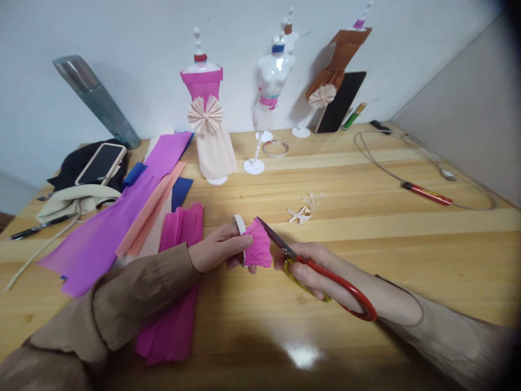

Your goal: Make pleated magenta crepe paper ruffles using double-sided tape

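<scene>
My left hand [217,251] pinches a small folded piece of pink crepe paper [258,250], with a white tape ring [239,222] round one finger. My right hand [311,267] grips red-handled scissors [325,274], fingers through the loops. The scissor blades [273,237] touch the right edge of the pink piece. Both hands hover just above the wooden table [366,217]. A longer strip of the same pink crepe paper [179,282] lies under my left forearm.
Purple, peach and blue paper sheets [122,217] lie at left. Three small mannequins [207,108] stand at the back, with a tape roll [275,147], a dark phone [341,102] and paper scraps [303,212]. A cable and a red pen [427,193] lie at right; a phone on dark cloth [100,163] at left.
</scene>
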A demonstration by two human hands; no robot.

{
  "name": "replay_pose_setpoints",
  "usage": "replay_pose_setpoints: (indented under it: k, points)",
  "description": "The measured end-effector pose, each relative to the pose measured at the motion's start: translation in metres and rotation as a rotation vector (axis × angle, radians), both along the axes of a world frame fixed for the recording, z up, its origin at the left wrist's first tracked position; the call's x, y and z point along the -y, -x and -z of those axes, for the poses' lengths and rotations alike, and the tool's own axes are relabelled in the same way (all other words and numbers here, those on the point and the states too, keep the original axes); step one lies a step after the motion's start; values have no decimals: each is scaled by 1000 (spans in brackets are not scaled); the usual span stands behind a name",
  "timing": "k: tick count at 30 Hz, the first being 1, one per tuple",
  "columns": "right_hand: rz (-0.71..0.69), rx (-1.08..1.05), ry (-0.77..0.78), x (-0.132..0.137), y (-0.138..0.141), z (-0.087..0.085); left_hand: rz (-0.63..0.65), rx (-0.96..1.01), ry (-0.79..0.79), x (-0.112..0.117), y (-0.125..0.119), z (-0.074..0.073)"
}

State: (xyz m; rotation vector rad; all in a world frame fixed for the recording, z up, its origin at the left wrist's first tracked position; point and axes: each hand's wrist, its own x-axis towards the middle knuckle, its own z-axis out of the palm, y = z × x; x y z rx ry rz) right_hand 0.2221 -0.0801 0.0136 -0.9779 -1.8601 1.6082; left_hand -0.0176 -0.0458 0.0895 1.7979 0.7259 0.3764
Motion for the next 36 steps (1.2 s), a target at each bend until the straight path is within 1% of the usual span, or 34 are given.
replay_pose_setpoints:
  k: [3, 5, 6, 7, 9, 10, 12, 13, 15, 16, 18, 20, 24, 31, 36]
  points:
    - [-3, -3, 4, 0, -1, -1, -9, -11, 0, 2, 0, -3]
    - [-4, 15, -11, 0, -1, -2, -8, 14, 8, 1, 1, 0]
    - [-3, 27, -14, 0, -1, -3, -7, 29, 17, -1, 2, 4]
    - [-2, 39, -15, 0, -2, -4, -3, 41, 30, -3, 1, 10]
    - [0, 57, -21, 0, -1, -5, 17, 45, 73, -12, -1, 26]
    - [2, 65, -27, -1, -1, -5, 51, 53, 101, -17, -3, 37]
    - [7, 83, -41, -1, -1, -5, 161, 91, 162, -27, -7, 58]
    - [8, 94, -46, -1, -1, -5, 178, 94, 169, -31, -9, 66]
    - [16, 117, -60, -1, -1, -4, 195, 108, 176, -37, -11, 78]
    - [22, 130, -69, -2, -1, -4, 195, 113, 180, -38, -11, 81]
    - [36, 156, -91, -2, -2, -3, 191, 118, 199, -37, -11, 81]
    - [41, 184, -101, -1, -3, -3, 175, 119, 214, -35, -10, 76]
    - [27, 205, -104, -2, -6, -4, 148, 127, 199, -33, -11, 71]
    - [-14, 162, -170, -5, -7, -14, 138, 151, 196, -33, -12, 74]
    - [-1, 200, -171, -3, -6, -14, 165, 120, 180, -34, -11, 73]
